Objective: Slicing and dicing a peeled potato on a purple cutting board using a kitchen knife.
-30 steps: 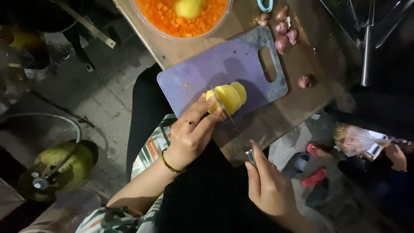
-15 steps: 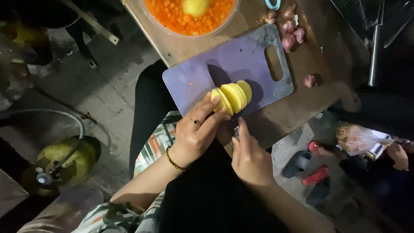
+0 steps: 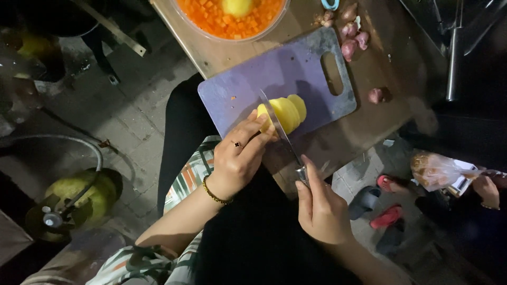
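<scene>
Knife position has changed over the last second: the right hand [image 3: 319,211], formerly drawn back off the board, now grips the handle of the steel kitchen knife [image 3: 281,132], closed around it, with the blade laid against the peeled yellow potato [image 3: 288,112]. This indicates that slicing is in progress. The left hand [image 3: 240,158] is curled over the near end of the potato, fingertips touching it just beside the blade, pinning it down. The potato rests near the middle of the purple plastic cutting board [image 3: 243,89] on the wooden surface [image 3: 380,126]. Beyond the board stands a clear bowl of diced orange vegetable [image 3: 232,21]; small reddish shallots [image 3: 351,39] lie near the board's handle slot.
</scene>
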